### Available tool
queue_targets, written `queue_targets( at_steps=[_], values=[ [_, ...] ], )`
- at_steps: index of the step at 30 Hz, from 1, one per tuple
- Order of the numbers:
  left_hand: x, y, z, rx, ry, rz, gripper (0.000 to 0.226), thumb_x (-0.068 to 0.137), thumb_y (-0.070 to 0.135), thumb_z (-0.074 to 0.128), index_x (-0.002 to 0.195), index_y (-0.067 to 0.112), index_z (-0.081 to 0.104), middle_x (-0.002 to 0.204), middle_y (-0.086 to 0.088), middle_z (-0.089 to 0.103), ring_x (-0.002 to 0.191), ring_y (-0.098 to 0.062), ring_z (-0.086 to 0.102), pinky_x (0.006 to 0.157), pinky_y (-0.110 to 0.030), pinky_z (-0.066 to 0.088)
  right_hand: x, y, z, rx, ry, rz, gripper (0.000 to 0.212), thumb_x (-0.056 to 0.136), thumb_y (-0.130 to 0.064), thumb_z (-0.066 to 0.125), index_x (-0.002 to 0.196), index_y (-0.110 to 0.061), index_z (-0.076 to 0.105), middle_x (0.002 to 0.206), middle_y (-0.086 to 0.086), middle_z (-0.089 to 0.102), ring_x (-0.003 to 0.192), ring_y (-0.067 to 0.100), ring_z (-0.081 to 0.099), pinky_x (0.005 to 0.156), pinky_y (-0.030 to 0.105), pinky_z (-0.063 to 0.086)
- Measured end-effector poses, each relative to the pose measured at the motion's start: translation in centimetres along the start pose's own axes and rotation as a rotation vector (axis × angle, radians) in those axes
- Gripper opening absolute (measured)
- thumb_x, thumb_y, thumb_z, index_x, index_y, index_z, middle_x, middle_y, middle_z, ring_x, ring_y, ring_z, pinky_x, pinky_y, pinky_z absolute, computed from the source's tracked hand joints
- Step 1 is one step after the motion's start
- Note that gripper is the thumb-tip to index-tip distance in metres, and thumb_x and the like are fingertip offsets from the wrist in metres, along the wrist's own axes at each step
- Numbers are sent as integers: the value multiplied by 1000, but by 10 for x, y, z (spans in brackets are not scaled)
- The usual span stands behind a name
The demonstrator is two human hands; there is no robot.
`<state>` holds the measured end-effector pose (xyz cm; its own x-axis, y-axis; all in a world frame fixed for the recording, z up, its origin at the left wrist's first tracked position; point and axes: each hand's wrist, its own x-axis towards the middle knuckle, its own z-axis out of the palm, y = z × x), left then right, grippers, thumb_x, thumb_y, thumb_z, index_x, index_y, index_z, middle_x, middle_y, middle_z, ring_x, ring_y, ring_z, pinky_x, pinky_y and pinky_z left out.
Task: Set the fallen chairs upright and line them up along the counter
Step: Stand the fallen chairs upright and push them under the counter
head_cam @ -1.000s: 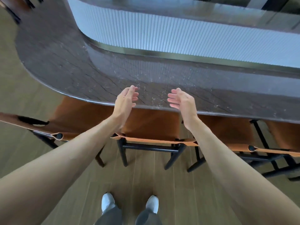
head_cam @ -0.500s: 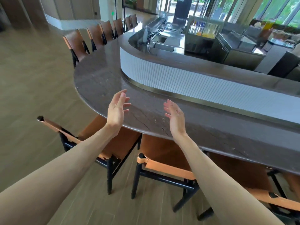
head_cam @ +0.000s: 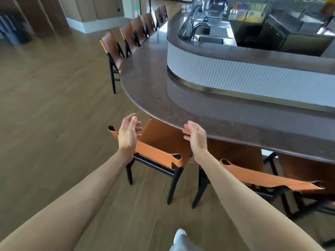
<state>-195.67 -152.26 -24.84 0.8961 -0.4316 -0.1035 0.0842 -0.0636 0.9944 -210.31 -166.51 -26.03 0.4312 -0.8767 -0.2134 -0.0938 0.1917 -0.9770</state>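
Both hands were raised in front of the body, palms turned toward each other, fingers loosely spread and slightly curled, holding nothing. The left hand [head_cam: 129, 133] hovered over the near-left corner of the nearest chair [head_cam: 159, 142]; whether it touched the backrest could not be determined. The right hand [head_cam: 196, 136] hovered apart from it, in front of the rounded counter edge.

The counter [head_cam: 154, 84] was a long curved slab with a dark brown, stone-like, faintly speckled top and a thin rounded lip. Above it rose a curved band of white, vertically ribbed panelling [head_cam: 235, 75] with a narrow metallic strip along its base.

The nearest chair stood upright, tucked under the counter's bend. It had a tan leather sling seat and back, wrapped around black tubular rails, on slim black legs. A second chair [head_cam: 268, 180] of the same make stood upright just to its right, also pushed under the counter.

Farther away, a row of darker brown leather-backed chairs [head_cam: 126, 37] stood upright along the counter's left edge, closely spaced and receding toward the far wall.

The floor [head_cam: 54, 105] was wood-grain planking in a mid-brown tone. Behind the counter, a stainless sink with a curved faucet [head_cam: 197, 27] was visible. A light-coloured shoe [head_cam: 179, 235] showed at the bottom edge.
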Motion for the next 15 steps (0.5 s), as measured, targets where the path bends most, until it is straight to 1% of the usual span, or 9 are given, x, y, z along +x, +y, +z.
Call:
queue_targets(
  at_steps=[2,3,5,6,8,10,12,14,15],
  values=[
    [20,-12,-14,9,-11,-76,32,105,30,48,129,13,60,113,-13,69,96,-24,67,88,-44,56,9,19,28,-14,21,96,33,104,-25,54,130,-8,63,124,7,69,109,20,68,100,39,56],
    [30,-19,-19,32,-35,-127,33,105,29,49,128,8,61,112,-14,70,96,-24,68,88,-44,57,15,27,40,-9,28,164,32,102,-22,56,129,-6,64,122,8,71,106,21,70,95,39,58],
    [55,-35,-27,53,-80,-239,34,103,28,53,122,1,64,113,-16,71,98,-25,69,86,-44,59,30,44,68,57,35,357,31,99,-14,58,127,-2,62,116,11,70,99,25,72,79,36,63],
    [68,-43,-30,43,-87,-295,35,102,28,54,120,0,64,113,-16,70,98,-25,69,84,-44,59,38,53,81,105,41,467,31,98,-10,58,127,1,59,113,16,69,97,29,72,73,37,63],
    [96,-62,-37,12,-93,-409,37,101,27,56,122,-3,62,114,-18,67,96,-29,67,82,-46,59,55,73,107,188,32,654,35,96,-5,59,129,5,53,114,26,63,98,39,69,70,42,63],
    [122,-78,-45,-12,-95,-547,35,100,25,57,119,-4,58,122,-24,62,99,-34,65,90,-52,57,74,95,129,258,24,793,44,96,-9,60,136,4,47,123,31,56,102,44,65,69,46,61],
    [147,-94,-55,-29,-106,-685,35,99,25,59,119,-3,51,129,-29,58,105,-39,64,92,-55,55,88,117,148,324,70,876,47,97,-16,62,138,0,45,128,30,54,103,44,63,63,48,59],
    [171,-109,-63,-65,-119,-773,40,99,25,59,124,-3,46,128,-30,55,112,-43,63,93,-57,54,99,136,165,405,173,892,43,97,-16,64,135,-3,47,125,28,55,102,42,64,61,49,58],
    [184,-116,-65,-94,-119,-814,42,99,25,59,127,-2,44,125,-30,55,114,-44,62,93,-57,54,104,145,173,443,234,892,41,97,-15,64,133,-3,48,123,28,56,101,41,65,62,49,59]
  ],
)
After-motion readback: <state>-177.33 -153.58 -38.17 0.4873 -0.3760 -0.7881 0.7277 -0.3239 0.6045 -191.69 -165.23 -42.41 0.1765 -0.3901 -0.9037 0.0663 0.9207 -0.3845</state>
